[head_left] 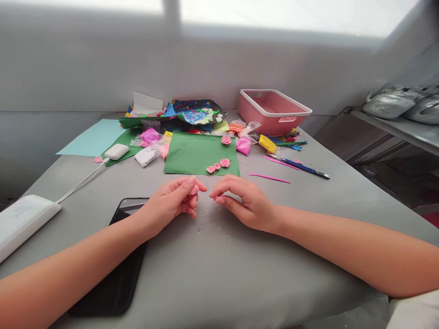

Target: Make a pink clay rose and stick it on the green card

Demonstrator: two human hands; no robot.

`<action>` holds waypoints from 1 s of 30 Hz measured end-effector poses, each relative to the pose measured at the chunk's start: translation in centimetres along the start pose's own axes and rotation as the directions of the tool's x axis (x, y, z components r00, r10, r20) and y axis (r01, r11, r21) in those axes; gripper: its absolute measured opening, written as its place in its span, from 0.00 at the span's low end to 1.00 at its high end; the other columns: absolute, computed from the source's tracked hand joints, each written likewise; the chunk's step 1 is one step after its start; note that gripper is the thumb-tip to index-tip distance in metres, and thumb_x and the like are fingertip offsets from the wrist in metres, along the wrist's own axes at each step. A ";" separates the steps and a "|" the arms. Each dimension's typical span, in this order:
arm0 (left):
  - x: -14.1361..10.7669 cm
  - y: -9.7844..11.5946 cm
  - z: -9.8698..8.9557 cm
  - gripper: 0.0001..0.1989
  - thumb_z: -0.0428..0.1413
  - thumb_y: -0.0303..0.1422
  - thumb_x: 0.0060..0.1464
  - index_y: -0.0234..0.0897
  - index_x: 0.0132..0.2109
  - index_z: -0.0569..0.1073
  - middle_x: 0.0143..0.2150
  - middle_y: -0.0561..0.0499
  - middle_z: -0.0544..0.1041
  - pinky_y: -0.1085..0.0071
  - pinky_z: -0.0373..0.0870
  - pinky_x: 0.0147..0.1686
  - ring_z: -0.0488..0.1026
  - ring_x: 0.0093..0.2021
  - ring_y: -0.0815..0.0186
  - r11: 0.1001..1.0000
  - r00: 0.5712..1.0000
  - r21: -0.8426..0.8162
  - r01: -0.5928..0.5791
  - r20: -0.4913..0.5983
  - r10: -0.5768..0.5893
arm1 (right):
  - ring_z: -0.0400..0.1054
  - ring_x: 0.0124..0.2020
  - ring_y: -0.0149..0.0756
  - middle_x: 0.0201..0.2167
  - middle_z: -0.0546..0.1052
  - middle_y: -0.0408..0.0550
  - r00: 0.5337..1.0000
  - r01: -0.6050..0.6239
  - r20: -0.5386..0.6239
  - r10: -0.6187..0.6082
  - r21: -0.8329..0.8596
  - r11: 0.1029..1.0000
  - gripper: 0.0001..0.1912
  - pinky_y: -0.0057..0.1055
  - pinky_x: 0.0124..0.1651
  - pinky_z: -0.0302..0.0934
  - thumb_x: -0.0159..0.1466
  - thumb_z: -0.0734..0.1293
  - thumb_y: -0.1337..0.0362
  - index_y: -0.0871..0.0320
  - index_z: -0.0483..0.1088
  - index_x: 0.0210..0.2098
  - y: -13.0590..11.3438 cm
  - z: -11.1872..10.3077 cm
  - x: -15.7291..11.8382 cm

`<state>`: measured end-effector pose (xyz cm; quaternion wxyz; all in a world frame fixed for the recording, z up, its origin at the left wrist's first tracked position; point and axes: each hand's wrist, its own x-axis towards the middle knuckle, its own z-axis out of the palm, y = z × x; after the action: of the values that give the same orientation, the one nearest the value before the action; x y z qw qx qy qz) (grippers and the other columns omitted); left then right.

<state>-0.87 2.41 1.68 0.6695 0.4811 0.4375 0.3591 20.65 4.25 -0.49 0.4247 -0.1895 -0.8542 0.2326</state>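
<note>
My left hand (178, 194) is closed in a pinch on a small flattened piece of pink clay (195, 189), held between thumb and fingers. Just right of it, my right hand (245, 201) has its fingers curled toward the thumb. Whatever its fingertips may hold is too small or hidden to make out. A small gap separates the two hands, both over the grey table. Beyond them lies a green sheet (195, 153) bearing pink clay roses, one rose (226, 140) near its top right corner and a row of smaller and larger ones along the lower right, including a rose (225, 162).
A black phone (106, 292) lies beneath my left forearm, beside a white power bank (25, 219) cabled to a white case (117, 151). Bags of clay, including a yellow one (267, 144), surround the sheet. Rightward are a pink tool (270, 177), blue tweezers (305, 168) and a pink basket (267, 121).
</note>
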 end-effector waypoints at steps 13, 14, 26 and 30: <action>-0.4 0.2 0.0 0.19 0.67 0.39 0.53 0.40 0.49 0.72 0.40 0.53 0.78 0.72 0.70 0.43 0.74 0.42 0.69 0.991 0.984 0.135 0.020 0.173 -0.043 | 0.71 0.33 0.28 0.32 0.77 0.47 0.987 0.144 -0.075 -0.141 0.035 0.989 0.03 0.24 0.39 0.71 0.65 0.70 0.68 0.60 0.75 0.40 0.1 0.0 -0.1; -0.5 0.2 0.0 0.20 0.66 0.39 0.54 0.40 0.51 0.72 0.41 0.53 0.79 0.72 0.70 0.43 0.75 0.42 0.69 0.990 0.978 0.142 0.025 0.199 -0.053 | 0.71 0.33 0.27 0.33 0.76 0.47 0.985 0.161 -0.072 -0.158 0.031 0.987 0.04 0.24 0.39 0.71 0.66 0.70 0.68 0.60 0.75 0.40 0.0 -0.1 -0.1; -0.3 0.2 0.0 0.08 0.66 0.37 0.54 0.39 0.39 0.79 0.36 0.54 0.79 0.73 0.69 0.43 0.74 0.39 0.70 0.995 0.965 0.102 0.012 0.258 -0.038 | 0.70 0.39 0.28 0.40 0.71 0.48 0.976 0.213 -0.036 -0.215 -0.069 0.975 0.11 0.25 0.40 0.71 0.66 0.67 0.73 0.58 0.75 0.47 0.2 0.0 -0.5; -0.4 0.5 0.1 0.08 0.62 0.37 0.58 0.38 0.38 0.79 0.35 0.54 0.77 0.74 0.67 0.40 0.70 0.37 0.71 0.980 0.958 0.200 -0.014 0.283 -0.044 | 0.71 0.38 0.28 0.39 0.72 0.48 0.978 0.193 -0.071 -0.199 -0.083 0.978 0.11 0.26 0.42 0.72 0.65 0.71 0.69 0.57 0.75 0.47 0.1 0.2 -0.5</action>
<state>-0.93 2.13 2.26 0.6767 0.5893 0.3735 0.2349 20.80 4.02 -1.02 0.4713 -0.1295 -0.8596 0.1493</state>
